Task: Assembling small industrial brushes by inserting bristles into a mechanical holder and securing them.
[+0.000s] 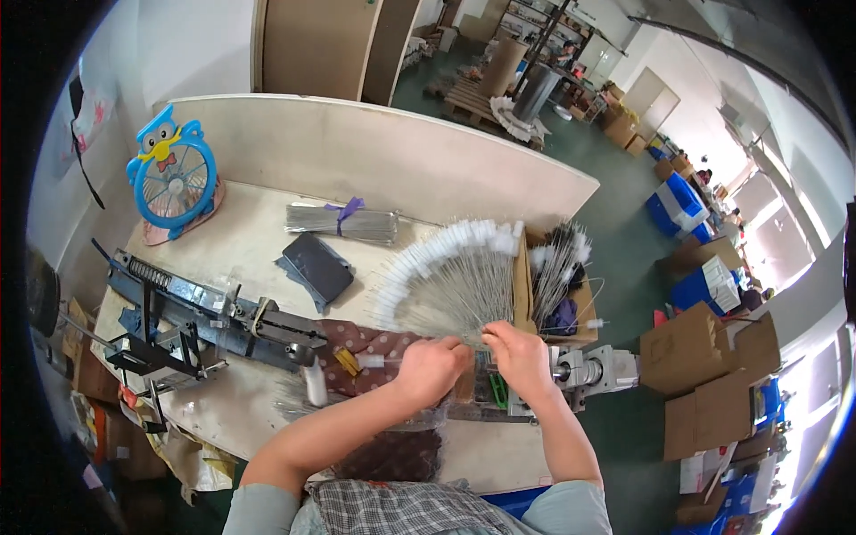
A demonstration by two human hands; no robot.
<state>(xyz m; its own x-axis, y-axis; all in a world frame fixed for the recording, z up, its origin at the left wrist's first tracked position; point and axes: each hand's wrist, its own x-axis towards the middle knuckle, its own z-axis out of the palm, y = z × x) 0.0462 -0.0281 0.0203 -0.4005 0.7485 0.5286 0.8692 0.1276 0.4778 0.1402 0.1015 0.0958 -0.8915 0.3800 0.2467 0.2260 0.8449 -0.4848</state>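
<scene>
A wire brush with a white bristle head [372,361] points left out of my left hand [434,367], whose fingers are closed on its wire. Close by, my right hand [522,357] is pinched near the tips of the fanned wires; what sits between its fingers is too small to make out. Beyond both hands spreads a fan of wire brushes [446,281], white heads outward and thin stems gathered toward me. Beneath the hands is a bench machine with a metal spindle [584,367] at its right. A yellow piece [347,361] lies beside the brush head.
A long metal rail with a clamp [281,330] runs along the left. Brown dotted cloth [348,339] covers part of the bench. Farther back are tied wires [343,223], a dark flat case [316,270] and a blue fan [176,178]. A cardboard box [584,321] holds more brushes.
</scene>
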